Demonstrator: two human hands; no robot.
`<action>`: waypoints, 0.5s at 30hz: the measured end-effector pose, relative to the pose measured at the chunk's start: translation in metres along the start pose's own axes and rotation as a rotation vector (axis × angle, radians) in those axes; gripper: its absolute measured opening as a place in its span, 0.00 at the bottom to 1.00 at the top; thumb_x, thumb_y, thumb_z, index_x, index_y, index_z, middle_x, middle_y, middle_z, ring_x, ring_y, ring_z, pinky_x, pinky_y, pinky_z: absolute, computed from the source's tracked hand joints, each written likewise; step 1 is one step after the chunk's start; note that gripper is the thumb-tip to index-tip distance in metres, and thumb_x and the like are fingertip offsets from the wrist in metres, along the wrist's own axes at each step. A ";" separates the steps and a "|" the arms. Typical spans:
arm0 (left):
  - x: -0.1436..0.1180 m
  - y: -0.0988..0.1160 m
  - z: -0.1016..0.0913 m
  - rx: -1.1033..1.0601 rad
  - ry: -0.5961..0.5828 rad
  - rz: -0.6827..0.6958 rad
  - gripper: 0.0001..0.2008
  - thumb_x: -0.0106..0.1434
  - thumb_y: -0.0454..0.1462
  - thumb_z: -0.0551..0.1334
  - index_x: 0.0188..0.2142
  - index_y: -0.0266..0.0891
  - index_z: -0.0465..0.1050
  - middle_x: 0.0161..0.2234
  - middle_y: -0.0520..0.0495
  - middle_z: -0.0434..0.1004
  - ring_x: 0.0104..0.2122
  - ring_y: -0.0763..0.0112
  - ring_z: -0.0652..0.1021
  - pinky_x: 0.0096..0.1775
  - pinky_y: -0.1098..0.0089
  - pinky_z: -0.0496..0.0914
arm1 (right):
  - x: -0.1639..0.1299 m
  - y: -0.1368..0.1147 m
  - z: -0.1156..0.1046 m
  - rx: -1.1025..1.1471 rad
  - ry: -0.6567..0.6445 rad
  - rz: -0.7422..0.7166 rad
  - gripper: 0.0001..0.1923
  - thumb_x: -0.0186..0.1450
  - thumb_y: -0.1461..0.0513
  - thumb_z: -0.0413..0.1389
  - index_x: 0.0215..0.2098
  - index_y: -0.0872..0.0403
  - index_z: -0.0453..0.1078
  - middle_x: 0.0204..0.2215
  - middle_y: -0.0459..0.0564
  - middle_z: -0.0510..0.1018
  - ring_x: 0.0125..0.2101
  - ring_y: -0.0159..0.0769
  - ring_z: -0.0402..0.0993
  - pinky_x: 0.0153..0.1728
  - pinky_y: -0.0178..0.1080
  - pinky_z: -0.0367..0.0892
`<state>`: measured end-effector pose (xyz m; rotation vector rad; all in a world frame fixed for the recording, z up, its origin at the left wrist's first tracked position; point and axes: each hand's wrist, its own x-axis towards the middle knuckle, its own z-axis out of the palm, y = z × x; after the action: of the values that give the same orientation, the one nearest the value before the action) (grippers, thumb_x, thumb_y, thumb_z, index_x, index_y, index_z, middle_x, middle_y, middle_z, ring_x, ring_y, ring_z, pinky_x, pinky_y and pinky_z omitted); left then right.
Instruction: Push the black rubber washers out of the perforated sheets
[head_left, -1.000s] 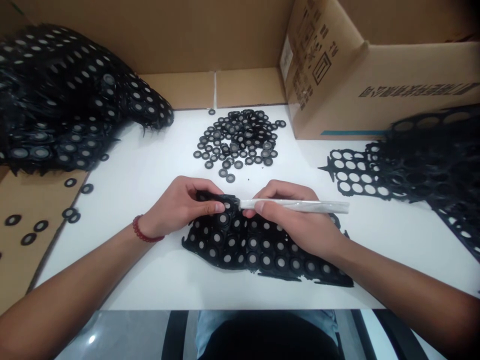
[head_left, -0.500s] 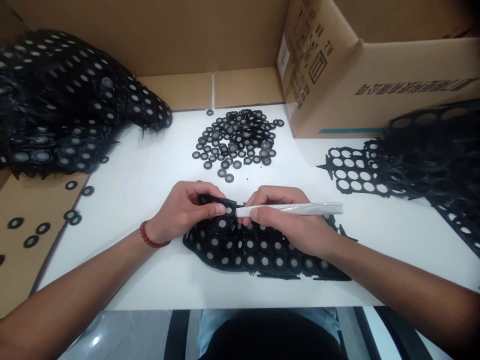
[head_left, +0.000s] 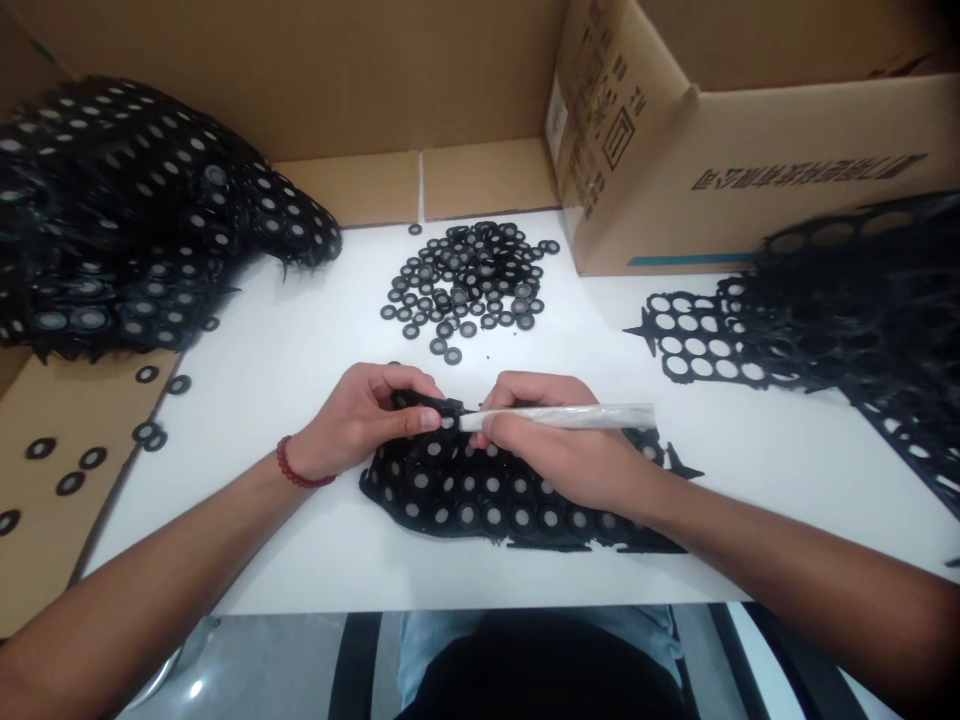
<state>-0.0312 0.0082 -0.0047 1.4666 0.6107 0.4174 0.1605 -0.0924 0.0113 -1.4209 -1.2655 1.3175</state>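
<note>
A black rubber sheet [head_left: 493,486] lies on the white table, patterned with rows of rings with pale centres. My left hand [head_left: 379,415] pinches its upper left edge between thumb and fingers, a red beaded bracelet on that wrist. In my right hand [head_left: 551,435] is a white wrapped rod [head_left: 577,416], held like a pen. The rod's left end meets the sheet right beside my left thumb; what its tip does there is too small to tell. My right hand covers part of the sheet.
Loose black rings [head_left: 480,275] lie piled beyond my hands. A heap of ringed sheets [head_left: 142,200] stands at the left, with several stray rings on cardboard [head_left: 82,420] below it. Sheets with punched-out holes [head_left: 697,335] lie at the right, before a cardboard box [head_left: 750,190].
The whole view has shifted slightly. Both hands keep their grips at the same edge of the sheet, and the rod stays against it. No ring has visibly come away.
</note>
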 end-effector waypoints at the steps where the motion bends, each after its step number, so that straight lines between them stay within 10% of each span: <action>1: 0.000 0.000 -0.001 -0.008 -0.013 -0.013 0.03 0.54 0.33 0.67 0.30 0.37 0.77 0.27 0.51 0.77 0.27 0.78 0.74 0.30 0.78 0.68 | 0.000 0.001 -0.002 0.061 -0.009 -0.003 0.06 0.58 0.66 0.55 0.23 0.54 0.70 0.26 0.45 0.78 0.31 0.35 0.74 0.37 0.38 0.66; 6: 0.000 0.005 -0.011 0.112 -0.001 -0.030 0.05 0.54 0.34 0.67 0.33 0.38 0.77 0.29 0.51 0.78 0.29 0.76 0.75 0.32 0.77 0.69 | -0.001 0.009 -0.021 0.449 0.030 -0.021 0.08 0.59 0.67 0.53 0.22 0.54 0.65 0.22 0.45 0.76 0.30 0.36 0.76 0.41 0.42 0.68; 15: 0.017 0.033 -0.012 0.675 -0.106 -0.249 0.15 0.50 0.44 0.68 0.36 0.39 0.79 0.31 0.49 0.81 0.30 0.70 0.77 0.32 0.73 0.69 | -0.007 0.015 -0.029 0.139 -0.011 -0.146 0.07 0.59 0.69 0.54 0.28 0.52 0.61 0.23 0.43 0.76 0.27 0.35 0.76 0.33 0.39 0.69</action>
<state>-0.0214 0.0305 0.0258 2.0013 0.8871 -0.0811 0.1913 -0.1003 0.0018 -1.2037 -1.2363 1.2891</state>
